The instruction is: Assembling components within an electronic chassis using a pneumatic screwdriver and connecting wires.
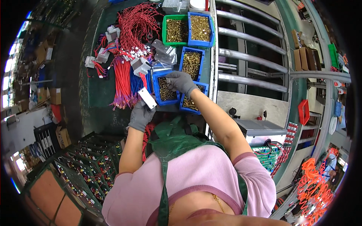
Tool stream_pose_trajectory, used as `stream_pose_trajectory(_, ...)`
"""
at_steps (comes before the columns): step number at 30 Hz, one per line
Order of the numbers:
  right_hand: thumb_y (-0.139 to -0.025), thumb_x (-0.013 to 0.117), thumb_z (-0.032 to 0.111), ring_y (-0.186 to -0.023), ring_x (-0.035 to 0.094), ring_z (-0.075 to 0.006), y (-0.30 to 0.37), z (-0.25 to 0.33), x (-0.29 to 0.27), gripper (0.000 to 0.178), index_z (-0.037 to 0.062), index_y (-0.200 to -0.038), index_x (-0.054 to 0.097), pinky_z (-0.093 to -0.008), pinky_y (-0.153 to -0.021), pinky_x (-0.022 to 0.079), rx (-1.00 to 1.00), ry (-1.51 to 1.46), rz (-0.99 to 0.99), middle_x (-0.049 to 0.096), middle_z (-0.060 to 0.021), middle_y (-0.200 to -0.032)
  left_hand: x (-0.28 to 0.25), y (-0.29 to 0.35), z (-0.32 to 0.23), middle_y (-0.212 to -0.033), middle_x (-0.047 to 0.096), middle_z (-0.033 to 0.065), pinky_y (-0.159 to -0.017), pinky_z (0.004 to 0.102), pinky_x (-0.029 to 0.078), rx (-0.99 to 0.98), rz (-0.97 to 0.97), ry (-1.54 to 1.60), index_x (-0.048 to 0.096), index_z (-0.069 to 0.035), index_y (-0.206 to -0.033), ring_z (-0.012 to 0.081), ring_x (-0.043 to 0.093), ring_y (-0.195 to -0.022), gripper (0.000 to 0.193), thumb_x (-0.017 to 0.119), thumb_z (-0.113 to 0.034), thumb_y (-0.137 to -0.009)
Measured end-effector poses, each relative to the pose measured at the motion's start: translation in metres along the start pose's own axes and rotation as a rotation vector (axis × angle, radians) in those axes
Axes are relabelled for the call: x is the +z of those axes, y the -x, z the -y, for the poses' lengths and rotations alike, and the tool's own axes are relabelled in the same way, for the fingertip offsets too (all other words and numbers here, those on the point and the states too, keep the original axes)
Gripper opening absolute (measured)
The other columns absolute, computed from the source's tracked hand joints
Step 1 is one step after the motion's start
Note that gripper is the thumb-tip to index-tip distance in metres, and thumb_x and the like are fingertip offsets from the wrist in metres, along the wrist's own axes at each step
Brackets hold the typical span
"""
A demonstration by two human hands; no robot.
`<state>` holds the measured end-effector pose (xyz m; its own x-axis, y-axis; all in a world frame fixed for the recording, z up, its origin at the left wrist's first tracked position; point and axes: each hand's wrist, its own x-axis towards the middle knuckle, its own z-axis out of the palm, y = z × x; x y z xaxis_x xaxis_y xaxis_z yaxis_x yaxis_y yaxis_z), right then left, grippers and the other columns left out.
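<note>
My left hand (141,116), in a grey glove, is closed around a white rectangular block (146,98) with small dark holes near its ends. Red wires rise from behind the block toward a grey metal-looking part (141,66). My right hand (182,83), gloved too, is over the edge of a blue bin (155,88) of small screws (166,90). Its fingers are bent and drawn together at the tips; whatever they hold is too small to make out. Other blue bins with brass-coloured screws (191,64) stand beside and beneath that hand.
Bundles of red wires (122,81) and blue wires with white connectors cover the bench to the left. Clear plastic pieces (165,54) lie by the bins. A green bin (166,32) stands farther back. Right of the bench runs a metal roller conveyor (252,56), with a grey box (260,128) nearer me.
</note>
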<state>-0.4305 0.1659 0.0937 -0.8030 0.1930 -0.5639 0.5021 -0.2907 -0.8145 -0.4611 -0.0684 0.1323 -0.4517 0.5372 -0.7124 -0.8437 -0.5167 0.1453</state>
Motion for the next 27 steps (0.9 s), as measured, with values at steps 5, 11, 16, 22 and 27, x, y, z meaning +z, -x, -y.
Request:
stream_pose_trajectory(5, -0.088, 0.065, 0.016, -0.058, 0.058, -0.0085, 0.007, 0.018, -0.003, 0.021, 0.0059, -0.107, 0.062, -0.0224, -0.05, 0.049, 0.078, -0.124, 0.069, 0.062, -0.0008, -0.078, 0.005, 0.003, -0.005, -0.097, 0.059, 0.0091, -0.075, 0.0374, 0.055, 0.266, 0.03, -0.365, 0.05, -0.008, -0.119, 0.0235, 0.061, -0.088, 0.038, 0.057, -0.004, -0.082)
stream_pose_trajectory(11, -0.086, 0.059, 0.013, -0.064, 0.059, -0.0126, 0.016, 0.018, -0.018, 0.016, 0.0044, -0.1, 0.059, -0.0233, -0.052, 0.049, 0.107, -0.636, 0.321, 0.059, -0.0046, -0.081, 0.045, 0.016, 0.012, -0.098, 0.054, 0.0045, -0.073, 0.0306, 0.051, 0.548, -0.069, -0.739, 0.041, -0.007, -0.132, 0.0155, 0.056, -0.084, 0.051, 0.056, 0.003, -0.084)
stream_pose_trajectory(16, -0.08, 0.061, 0.014, -0.069, 0.059, -0.0163, 0.02, 0.025, -0.023, 0.02, 0.0043, -0.097, 0.056, -0.026, -0.056, 0.049, 0.116, -0.748, 0.335, 0.061, -0.0084, -0.085, 0.033, 0.001, 0.009, -0.099, 0.059, 0.0059, -0.074, 0.0319, 0.052, 0.54, -0.068, -0.81, 0.043, -0.004, -0.131, 0.0184, 0.06, -0.088, 0.05, 0.058, 0.003, -0.085)
stream_pose_trajectory(22, -0.082, 0.059, 0.01, -0.068, 0.055, -0.0129, 0.035, 0.053, -0.031, 0.017, 0.0039, -0.097, 0.053, -0.021, -0.051, 0.043, -0.081, -0.636, 0.286, 0.061, -0.0084, -0.088, 0.039, -0.01, -0.015, -0.1, 0.066, 0.0118, -0.065, 0.0334, 0.054, 0.028, 0.222, -0.096, 0.057, 0.002, -0.112, 0.022, 0.065, -0.085, 0.03, 0.063, -0.011, -0.084)
stream_pose_trajectory(27, -0.092, 0.054, 0.022, -0.06, 0.052, -0.0055, 0.077, 0.126, -0.051, 0.032, 0.0018, -0.117, 0.056, -0.0165, -0.046, 0.039, -0.277, -0.475, 0.321, 0.063, -0.0052, -0.086, 0.082, -0.028, -0.057, -0.071, 0.053, 0.0049, -0.054, 0.0293, 0.041, 0.092, 0.348, -0.019, 0.055, 0.004, -0.092, 0.0147, 0.051, -0.058, 0.025, 0.061, -0.011, -0.073)
